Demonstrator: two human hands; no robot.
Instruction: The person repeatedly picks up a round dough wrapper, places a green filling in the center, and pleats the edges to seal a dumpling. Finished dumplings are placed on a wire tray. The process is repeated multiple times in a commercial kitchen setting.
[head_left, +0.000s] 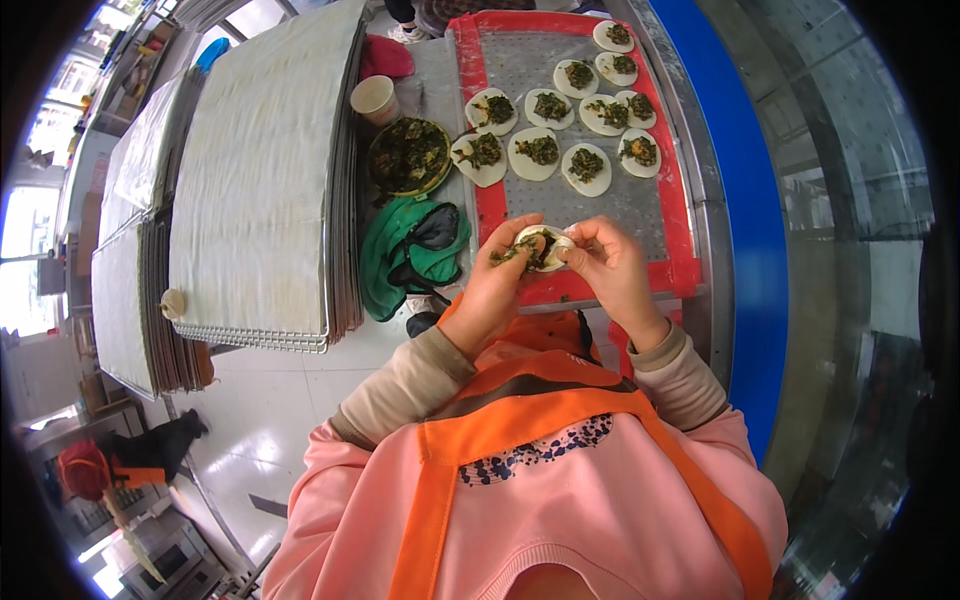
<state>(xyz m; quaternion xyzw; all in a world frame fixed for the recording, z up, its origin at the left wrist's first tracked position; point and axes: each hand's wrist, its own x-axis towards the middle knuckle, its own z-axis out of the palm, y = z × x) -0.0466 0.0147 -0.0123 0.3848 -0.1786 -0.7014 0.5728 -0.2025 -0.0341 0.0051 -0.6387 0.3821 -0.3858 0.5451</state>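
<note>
Between my two hands, above the near edge of the table, is a round dough wrapper (553, 251) with dark green filling, its rim partly folded up. My left hand (499, 281) grips its left side, with filling at the thumb. Fingers and thumb of my right hand (611, 266) pinch the right rim. Beyond them, several flat white wrappers (534, 154), each topped with green filling, lie on a perforated metal surface (517, 202) edged with red tape. A round bowl of the same filling (410, 157) stands to the left, beside a white tub (375, 100).
A green and black cloth (416, 251) lies left of my hands. Farther left rise stacks of cloth-covered wire racks (255, 165), one with a small dough piece (172, 303) at its corner. A blue strip (742, 225) runs along the right. Another person (127, 457) is at lower left.
</note>
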